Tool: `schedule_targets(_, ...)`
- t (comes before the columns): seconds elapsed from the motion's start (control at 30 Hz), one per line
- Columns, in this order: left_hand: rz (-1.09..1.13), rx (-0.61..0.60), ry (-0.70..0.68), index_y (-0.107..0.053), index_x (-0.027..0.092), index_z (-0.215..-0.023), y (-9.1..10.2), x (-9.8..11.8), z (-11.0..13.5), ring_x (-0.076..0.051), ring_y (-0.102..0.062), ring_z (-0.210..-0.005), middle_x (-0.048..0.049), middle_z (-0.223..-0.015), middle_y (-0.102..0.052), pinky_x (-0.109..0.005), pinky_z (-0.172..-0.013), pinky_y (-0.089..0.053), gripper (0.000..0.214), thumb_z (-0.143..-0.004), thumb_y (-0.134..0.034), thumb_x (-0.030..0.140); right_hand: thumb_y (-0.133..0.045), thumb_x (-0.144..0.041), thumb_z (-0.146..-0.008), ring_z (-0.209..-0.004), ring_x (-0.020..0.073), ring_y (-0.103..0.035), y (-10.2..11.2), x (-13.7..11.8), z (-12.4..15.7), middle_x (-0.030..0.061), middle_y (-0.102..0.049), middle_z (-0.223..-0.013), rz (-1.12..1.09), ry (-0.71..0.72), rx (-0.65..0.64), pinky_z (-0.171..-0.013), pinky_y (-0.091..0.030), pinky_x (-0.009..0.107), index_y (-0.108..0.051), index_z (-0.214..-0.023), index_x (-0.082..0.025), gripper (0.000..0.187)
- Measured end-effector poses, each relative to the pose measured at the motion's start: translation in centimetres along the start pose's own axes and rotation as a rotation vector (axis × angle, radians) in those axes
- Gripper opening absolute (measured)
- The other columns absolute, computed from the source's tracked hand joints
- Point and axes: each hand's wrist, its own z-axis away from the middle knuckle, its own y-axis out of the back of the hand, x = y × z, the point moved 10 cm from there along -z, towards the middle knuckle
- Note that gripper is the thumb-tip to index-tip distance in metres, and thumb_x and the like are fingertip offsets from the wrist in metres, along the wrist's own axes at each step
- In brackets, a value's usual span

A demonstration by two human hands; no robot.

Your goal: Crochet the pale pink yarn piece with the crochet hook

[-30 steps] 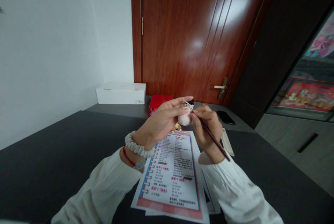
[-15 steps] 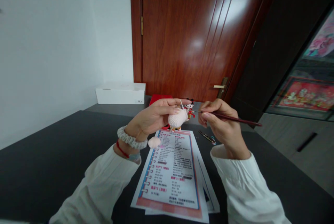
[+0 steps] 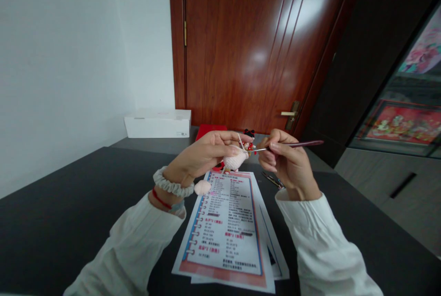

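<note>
Room: dark wooden door (image 3: 262, 48) straight ahead with a brass handle (image 3: 291, 114), a plain white wall (image 3: 69, 57) on the left, and framed pictures (image 3: 406, 126) leaning at the right edge.
Table: dark top (image 3: 69, 204) that runs to the wall, with everything on it pushed toward the far side or laid straight in front of the person.
Printed sheets (image 3: 229, 231): a small stack lying flat between the two forearms, text facing the person, probably so it can be read with a glance down past the hands.
White box (image 3: 157, 123): long and shut, set against the wall at the far edge, well apart from the hands.
Red box (image 3: 210, 131): just beside the white one, partly hidden behind the left hand.
Left hand (image 3: 203, 156): raised above the sheets, thumb and fingers pinching the pink crochet piece, with a scrunchie (image 3: 172, 185) on the wrist.
Right hand (image 3: 289, 167): fingers closed around the hook, pinching it much as one holds a pencil.
Hook (image 3: 305, 143): nearly level, handle pointing right and metal tip at the crochet piece; that grip seems to give fine control of the tip.
Pink crochet piece (image 3: 236, 160): in the air between the hands, held above the top of the sheets.
Pink ball (image 3: 202, 187): hangs below the left hand.
Small doll (image 3: 248, 135): red and black, just behind the fingertips.
Clips (image 3: 274, 180): on the table beside the sheets, too small to tell apart.
</note>
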Motion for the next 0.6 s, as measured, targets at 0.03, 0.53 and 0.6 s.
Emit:
schedule_targets(0.03,-0.047,0.022,-0.024,-0.066,0.013,-0.109,0.0,0.3,0.0,-0.008,-0.058,-0.062,-0.0032,-0.078,-0.067,-0.02,-0.059,-0.044,0.032,-0.077,-0.066,0.016,-0.062,-0.02,-0.08,-0.041,0.0063,-0.033,0.1,0.0,0.0,-0.0075,-0.041,-0.049,-0.004,0.001,0.007,-0.036,-0.025,0.016,-0.048,-0.064,-0.02,0.021)
schedule_targets(0.53,-0.402,0.236,-0.211,-0.06,0.012,-0.117,0.7,2.7,-0.1,-0.009,-0.055,-0.065,0.002,-0.073,-0.058,-0.022,-0.06,-0.044,0.039,-0.079,-0.06,0.014,-0.061,-0.022,-0.085,-0.05,0.0088,-0.044,0.7,-2.4,0.7,-0.0054,-0.05,-0.057,0.606,0.209,0.146,-0.046,-0.033,0.023,-0.054,-0.071,-0.02,0.016)
schedule_targets(0.6,-0.467,0.254,-0.251,-0.06,0.012,-0.117,0.6,3.1,-0.2,-0.009,-0.054,-0.064,0.0031,-0.07,-0.055,-0.022,-0.061,-0.044,0.038,-0.08,-0.059,0.014,-0.06,-0.021,-0.086,-0.052,0.0086,-0.045,0.1,-2.8,0.8,-0.005,-0.051,-0.06,0.726,0.234,0.155,-0.048,-0.034,0.023,-0.054,-0.073,-0.02,0.015)
